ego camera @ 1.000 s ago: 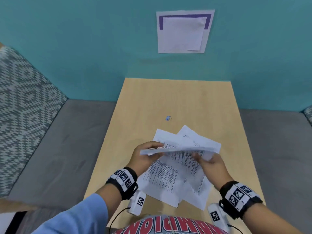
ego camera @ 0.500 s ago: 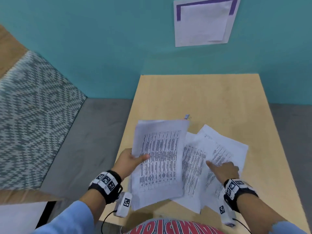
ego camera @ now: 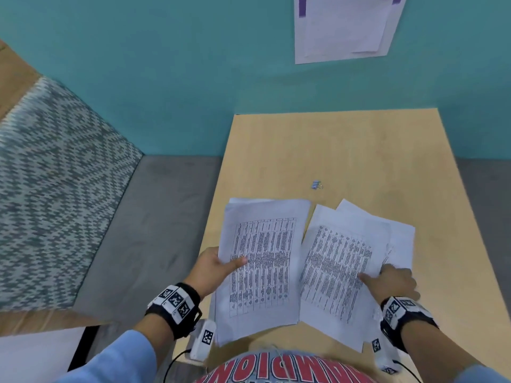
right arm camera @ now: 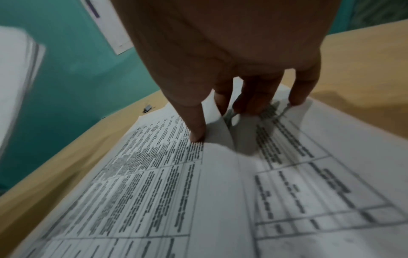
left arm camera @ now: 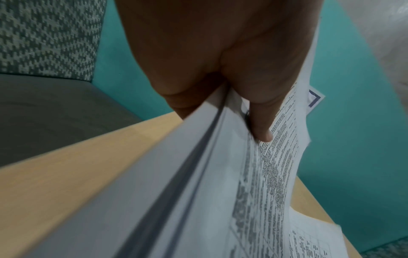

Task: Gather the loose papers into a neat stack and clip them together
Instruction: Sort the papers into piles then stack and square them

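Observation:
My left hand (ego camera: 218, 268) pinches the left edge of a small pile of printed sheets (ego camera: 262, 261), thumb on top, fingers beneath; the left wrist view shows the thumb (left arm camera: 261, 120) pressed on the pile (left arm camera: 198, 192). To its right, loose printed papers (ego camera: 340, 266) lie fanned on the wooden table (ego camera: 359, 150). My right hand (ego camera: 392, 280) is on them, thumb (right arm camera: 196, 125) pressing the top sheet (right arm camera: 154, 174) while the fingers curl under its lifted right edge. A small blue binder clip (ego camera: 316, 185) lies on the table beyond the papers, also seen as a clip (right arm camera: 148, 107) from the right wrist.
A teal wall (ego camera: 193, 78) stands behind the table with a white sheet (ego camera: 345, 26) taped to it. A grey bench seat (ego camera: 143, 230) and a patterned cushion (ego camera: 49, 189) lie left of the table. Bare tabletop stretches beyond the clip.
The left hand has carried its sheets to the left and laid them flatter, apart from the fanned papers. The right hand has come down onto the remaining papers and pinches the top sheet's edge.

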A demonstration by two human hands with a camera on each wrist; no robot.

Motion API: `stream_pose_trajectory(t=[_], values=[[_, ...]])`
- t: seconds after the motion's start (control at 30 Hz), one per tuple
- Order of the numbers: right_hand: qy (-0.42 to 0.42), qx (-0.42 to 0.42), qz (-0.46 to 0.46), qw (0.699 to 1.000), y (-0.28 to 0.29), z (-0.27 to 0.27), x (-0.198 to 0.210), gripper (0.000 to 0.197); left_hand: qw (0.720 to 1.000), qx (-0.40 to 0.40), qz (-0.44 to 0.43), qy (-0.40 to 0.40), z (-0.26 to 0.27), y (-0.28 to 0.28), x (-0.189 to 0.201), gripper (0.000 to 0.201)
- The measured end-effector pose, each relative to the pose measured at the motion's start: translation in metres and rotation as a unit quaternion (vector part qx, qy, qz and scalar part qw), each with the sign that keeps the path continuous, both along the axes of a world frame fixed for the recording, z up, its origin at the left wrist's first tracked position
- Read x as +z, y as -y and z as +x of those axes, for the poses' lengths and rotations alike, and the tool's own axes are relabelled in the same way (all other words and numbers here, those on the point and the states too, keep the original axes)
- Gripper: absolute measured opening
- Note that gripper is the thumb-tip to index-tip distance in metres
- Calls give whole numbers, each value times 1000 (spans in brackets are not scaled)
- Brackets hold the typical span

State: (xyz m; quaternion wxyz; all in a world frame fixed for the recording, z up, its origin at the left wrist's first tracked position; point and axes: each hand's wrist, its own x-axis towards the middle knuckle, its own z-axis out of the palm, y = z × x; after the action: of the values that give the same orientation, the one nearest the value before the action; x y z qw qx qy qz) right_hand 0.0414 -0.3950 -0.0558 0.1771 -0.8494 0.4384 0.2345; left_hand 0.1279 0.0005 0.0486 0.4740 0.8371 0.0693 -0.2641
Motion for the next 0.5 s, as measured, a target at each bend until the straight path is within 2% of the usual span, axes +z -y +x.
stream_pose_trajectory(t=[0.1, 0.2, 0.27, 0.37, 0.5], values=[[22, -106, -3, 994, 8, -2, -2, 106, 1000, -20, 7, 1, -1, 8, -8, 37], [13, -125, 50, 991, 15, 8, -16, 113, 999, -35, 26, -2, -4, 12, -14, 45], [15, -106, 74, 991, 18, 12, -23, 100, 999, -41, 22, -6, -5, 10, -21, 54], [23, -56, 92, 994, 24, 9, -30, 56, 999, -38, 14, -13, -8, 10, -22, 60], [50, 4, 74, 996, 36, -10, -43, 30, 999, -34, 17, 5, -15, 14, -8, 57]])
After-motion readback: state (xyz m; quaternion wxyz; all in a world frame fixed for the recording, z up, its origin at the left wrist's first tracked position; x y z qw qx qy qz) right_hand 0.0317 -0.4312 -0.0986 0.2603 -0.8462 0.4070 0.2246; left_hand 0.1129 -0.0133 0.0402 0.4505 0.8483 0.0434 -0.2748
